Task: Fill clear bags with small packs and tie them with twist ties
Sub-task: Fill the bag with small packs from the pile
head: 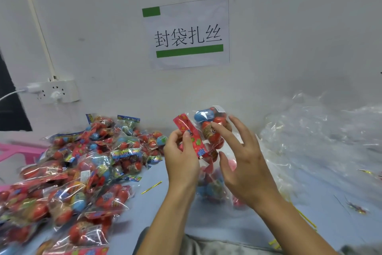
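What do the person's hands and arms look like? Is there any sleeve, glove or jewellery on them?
The left hand and the right hand are bare: no gloves, and no rings or watch visible. Both forearms are uncovered as far as the picture shows; no sleeve is visible.

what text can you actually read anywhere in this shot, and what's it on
"封袋扎丝": large black characters on the white paper sign taped to the wall, between a green block and a green bar.
White label on an egg in the small pack that the left hand holds: black marks, partly covered, not readable.
Printed headers and white stickers on the pile of small packs: too small and blurred to read.
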`<action>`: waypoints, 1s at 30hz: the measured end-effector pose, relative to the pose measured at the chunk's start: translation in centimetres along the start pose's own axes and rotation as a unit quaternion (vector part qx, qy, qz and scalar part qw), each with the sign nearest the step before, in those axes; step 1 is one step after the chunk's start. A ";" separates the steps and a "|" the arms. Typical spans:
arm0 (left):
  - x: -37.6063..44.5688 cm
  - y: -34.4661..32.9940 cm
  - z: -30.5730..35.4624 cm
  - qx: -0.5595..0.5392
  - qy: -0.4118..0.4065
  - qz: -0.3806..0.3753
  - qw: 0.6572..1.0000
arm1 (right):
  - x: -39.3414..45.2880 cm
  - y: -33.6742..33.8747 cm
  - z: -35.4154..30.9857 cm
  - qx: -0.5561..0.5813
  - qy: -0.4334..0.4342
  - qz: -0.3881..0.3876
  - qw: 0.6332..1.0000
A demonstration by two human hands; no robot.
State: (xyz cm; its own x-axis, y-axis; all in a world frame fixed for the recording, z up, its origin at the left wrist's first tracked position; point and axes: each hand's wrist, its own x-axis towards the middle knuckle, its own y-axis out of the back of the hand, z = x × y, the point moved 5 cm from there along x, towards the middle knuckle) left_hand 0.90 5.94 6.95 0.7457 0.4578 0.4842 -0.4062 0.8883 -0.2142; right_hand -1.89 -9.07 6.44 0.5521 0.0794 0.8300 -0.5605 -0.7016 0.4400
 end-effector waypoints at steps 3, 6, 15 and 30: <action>-0.1 -0.5 -0.2 -0.061 0.059 -0.037 0.996 | 0.1 0.3 0.2 0.021 -0.008 0.007 1.000; -0.7 -1.1 -0.4 -0.157 0.141 -0.086 0.974 | 0.1 0.7 0.4 0.029 -0.015 0.034 0.999; -1.4 -2.4 -0.4 -0.202 0.118 -0.188 0.954 | 0.4 1.4 1.8 0.045 -0.096 0.097 0.990; 0.5 -0.7 -2.5 -0.203 0.221 -0.019 0.954 | 0.6 2.6 2.1 0.200 -0.234 0.194 0.932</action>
State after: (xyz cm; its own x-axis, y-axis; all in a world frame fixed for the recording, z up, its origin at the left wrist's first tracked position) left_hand 2.88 5.69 5.20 0.9420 0.3166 0.1114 -0.2044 0.8045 -0.5577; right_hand -1.68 -12.35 7.36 0.6168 -0.4866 0.6187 -0.5507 -0.8283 -0.1025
